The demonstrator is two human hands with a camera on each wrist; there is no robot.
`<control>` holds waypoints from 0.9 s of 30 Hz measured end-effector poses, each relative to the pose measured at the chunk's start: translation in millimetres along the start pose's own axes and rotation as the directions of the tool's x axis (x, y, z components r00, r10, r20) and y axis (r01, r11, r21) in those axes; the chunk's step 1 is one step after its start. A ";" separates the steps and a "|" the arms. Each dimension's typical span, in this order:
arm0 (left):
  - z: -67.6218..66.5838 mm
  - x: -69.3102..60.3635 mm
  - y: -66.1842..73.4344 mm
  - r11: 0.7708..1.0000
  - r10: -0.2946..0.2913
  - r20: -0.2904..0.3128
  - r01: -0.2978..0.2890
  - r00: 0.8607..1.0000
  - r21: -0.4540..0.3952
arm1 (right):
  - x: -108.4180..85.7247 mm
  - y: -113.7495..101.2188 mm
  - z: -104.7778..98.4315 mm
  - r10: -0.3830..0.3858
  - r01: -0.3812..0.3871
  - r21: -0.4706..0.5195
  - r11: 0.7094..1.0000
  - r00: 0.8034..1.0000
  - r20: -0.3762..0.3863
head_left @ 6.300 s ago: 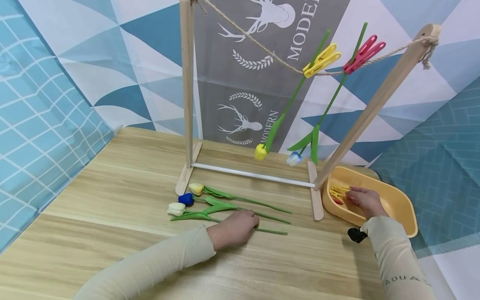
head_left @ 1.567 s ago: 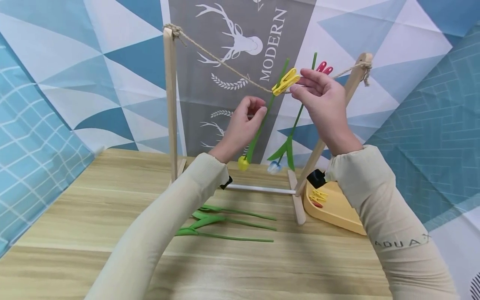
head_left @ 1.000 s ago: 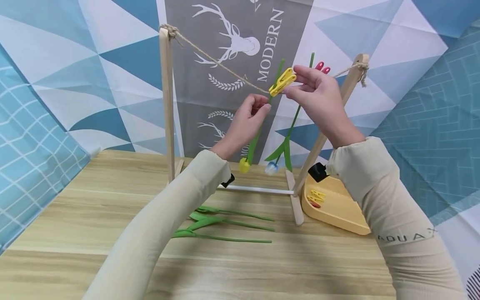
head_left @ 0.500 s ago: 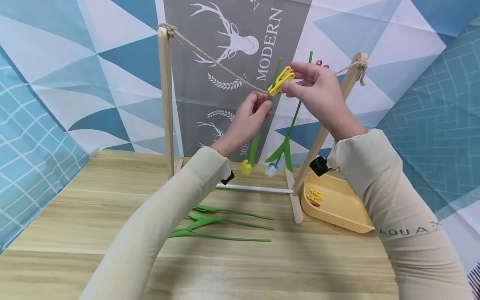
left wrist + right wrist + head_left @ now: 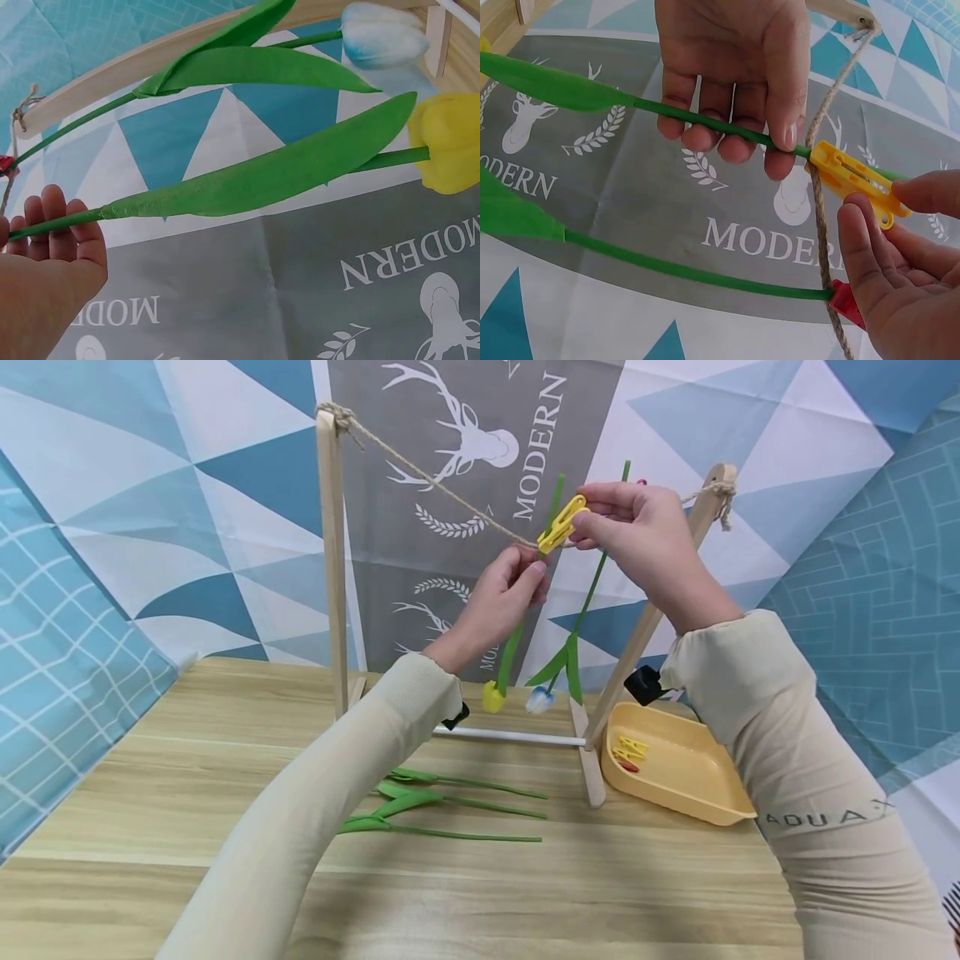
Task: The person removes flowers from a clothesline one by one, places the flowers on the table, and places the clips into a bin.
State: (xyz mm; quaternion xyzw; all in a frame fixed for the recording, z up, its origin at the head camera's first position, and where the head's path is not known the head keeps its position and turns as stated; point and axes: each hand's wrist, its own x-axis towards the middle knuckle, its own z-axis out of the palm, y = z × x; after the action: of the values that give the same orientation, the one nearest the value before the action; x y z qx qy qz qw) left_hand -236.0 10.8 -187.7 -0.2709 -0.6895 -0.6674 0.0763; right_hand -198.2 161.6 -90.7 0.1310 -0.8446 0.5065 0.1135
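My left hand (image 5: 502,597) pinches the green stem of an artificial yellow tulip (image 5: 493,697) just below a yellow clothespin (image 5: 558,531). That clothespin bites the stem and the rope (image 5: 442,489) together, as the right wrist view shows closely. Thumb and fingers of my right hand (image 5: 652,543) pinch its handle ends. The yellow tulip hangs head down; its bloom fills the right edge of the left wrist view. Beside it a blue-and-white tulip (image 5: 540,699) hangs from the rope by a red clothespin (image 5: 846,304), mostly hidden behind my right hand in the head view.
The rope spans two wooden posts (image 5: 331,560) joined low down by a white rod (image 5: 517,737). Several green stems (image 5: 465,837) lie on the table, their blooms hidden by my left sleeve. At right, a yellow-orange basin (image 5: 690,768) holds yellow and red clothespins (image 5: 628,750).
Both hands have risen to the rope, the left from the tabletop tulips, the right from the basin. Lately the left has taken the stem, and the right has come onto the yellow clothespin.
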 end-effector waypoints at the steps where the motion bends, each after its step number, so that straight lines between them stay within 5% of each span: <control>1: -0.6 -0.2 0.4 1.000 -0.001 0.003 0.001 1.000 0.004 | 0.0 -0.3 -0.8 0.000 0.000 0.004 1.000 1.000 0.002; 14: -4.9 -1.3 4.6 0.999 -0.031 0.107 0.026 0.994 0.046 | -3.8 0.5 -8.2 -0.024 0.025 -0.056 0.998 1.000 0.014; 27: -5.2 -5.3 6.7 0.979 -0.034 0.090 0.016 0.995 0.202 | -11.1 11.3 -3.6 -0.136 0.134 -0.021 0.991 0.985 -0.107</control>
State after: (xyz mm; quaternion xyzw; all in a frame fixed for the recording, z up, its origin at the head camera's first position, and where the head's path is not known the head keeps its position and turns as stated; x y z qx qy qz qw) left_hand -229.6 4.1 -183.8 -0.2838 -0.7594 -0.5821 0.0627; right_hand -191.4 171.1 -102.0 0.1595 -0.8298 0.4984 0.1939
